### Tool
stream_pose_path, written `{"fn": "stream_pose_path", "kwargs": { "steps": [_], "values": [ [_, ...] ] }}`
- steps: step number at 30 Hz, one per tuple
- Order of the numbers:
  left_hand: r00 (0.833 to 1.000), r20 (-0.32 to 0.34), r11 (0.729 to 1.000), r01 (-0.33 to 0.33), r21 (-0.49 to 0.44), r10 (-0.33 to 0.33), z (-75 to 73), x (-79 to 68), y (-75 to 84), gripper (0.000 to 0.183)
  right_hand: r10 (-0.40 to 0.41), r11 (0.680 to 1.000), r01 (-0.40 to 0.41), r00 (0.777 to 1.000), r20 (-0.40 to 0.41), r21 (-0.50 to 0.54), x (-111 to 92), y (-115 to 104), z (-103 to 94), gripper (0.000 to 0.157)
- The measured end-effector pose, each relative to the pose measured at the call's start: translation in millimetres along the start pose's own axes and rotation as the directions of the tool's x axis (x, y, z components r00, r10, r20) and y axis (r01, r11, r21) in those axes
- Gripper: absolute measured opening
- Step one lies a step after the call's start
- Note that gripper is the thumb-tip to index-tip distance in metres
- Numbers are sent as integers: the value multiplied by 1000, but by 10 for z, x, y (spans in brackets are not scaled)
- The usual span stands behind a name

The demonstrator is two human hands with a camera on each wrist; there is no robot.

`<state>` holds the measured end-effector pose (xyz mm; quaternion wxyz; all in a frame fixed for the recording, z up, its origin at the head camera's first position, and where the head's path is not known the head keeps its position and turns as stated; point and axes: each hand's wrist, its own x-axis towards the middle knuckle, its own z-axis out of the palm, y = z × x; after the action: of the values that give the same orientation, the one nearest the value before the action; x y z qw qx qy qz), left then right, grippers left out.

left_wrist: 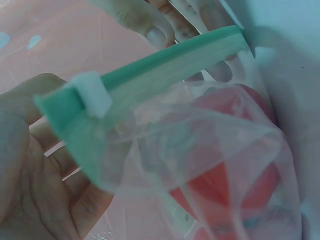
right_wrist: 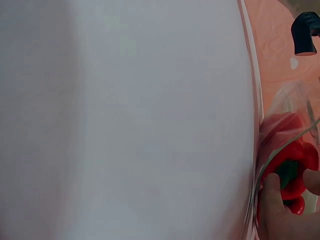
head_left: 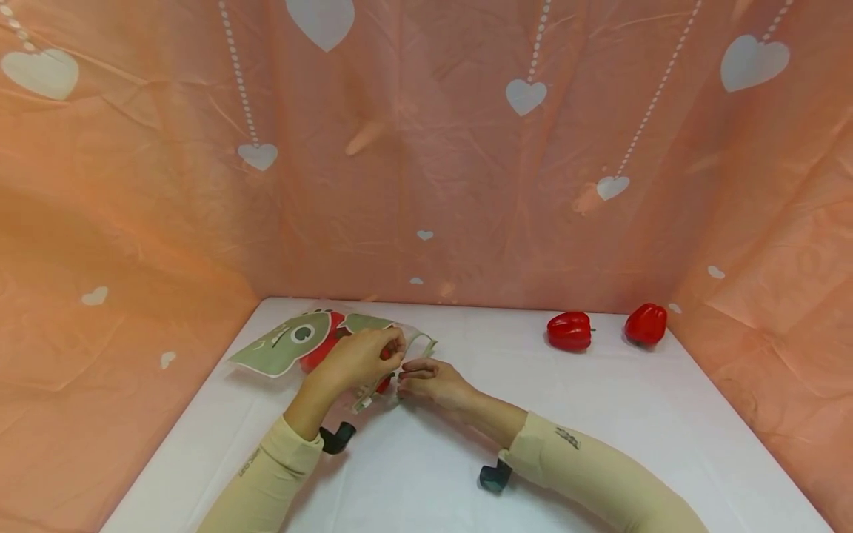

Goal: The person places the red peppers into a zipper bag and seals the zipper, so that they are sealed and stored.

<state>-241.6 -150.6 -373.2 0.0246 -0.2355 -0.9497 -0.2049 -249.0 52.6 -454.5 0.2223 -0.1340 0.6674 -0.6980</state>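
A clear zip bag (head_left: 280,348) with a green cartoon animal print lies at the table's back left. Inside it, red bell peppers (left_wrist: 230,185) show through the film. Its green strip with a white slider (left_wrist: 92,95) crosses the left wrist view. My left hand (head_left: 363,355) bends over the bag's mouth, fingers curled at its upper edge and partly hidden by film. From the right, my right hand (head_left: 436,385) reaches to the mouth with fingers fairly straight. Its thumb and a finger touch a red pepper (right_wrist: 295,155) beside the green stem.
Two more red bell peppers, one lying on its side (head_left: 569,331) and one near the corner (head_left: 645,324), sit at the back right of the white table (head_left: 413,474). An orange curtain with white hearts (head_left: 453,185) rises behind the table. Dark wrist devices (head_left: 495,476) hang under both sleeves.
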Motion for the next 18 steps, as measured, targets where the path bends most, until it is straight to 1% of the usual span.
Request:
{"fn": "stream_pose_path", "kwargs": {
  "steps": [4,8,13,15,18],
  "values": [
    [1000,5,1000,1,-8,-1,5,3,-4,10,-5,1000,5,1000,-1,-22,-50,-22,-69,46],
    [1000,2,1000,0,3,0,7,6,-10,11,-33,998,33,999,5,-54,-100,-52,-157,48],
    [1000,4,1000,3,8,-3,-6,11,-4,9,-54,983,46,998,-38,-178,-171,-107,-272,47],
    [1000,6,1000,2,1,-2,-8,11,-4,9,-61,979,50,997,-50,-195,-196,-114,-318,46],
    [1000,8,1000,5,-12,-5,-4,5,-7,8,-58,980,45,997,-58,-195,-233,-112,-397,45]
  ]
}}
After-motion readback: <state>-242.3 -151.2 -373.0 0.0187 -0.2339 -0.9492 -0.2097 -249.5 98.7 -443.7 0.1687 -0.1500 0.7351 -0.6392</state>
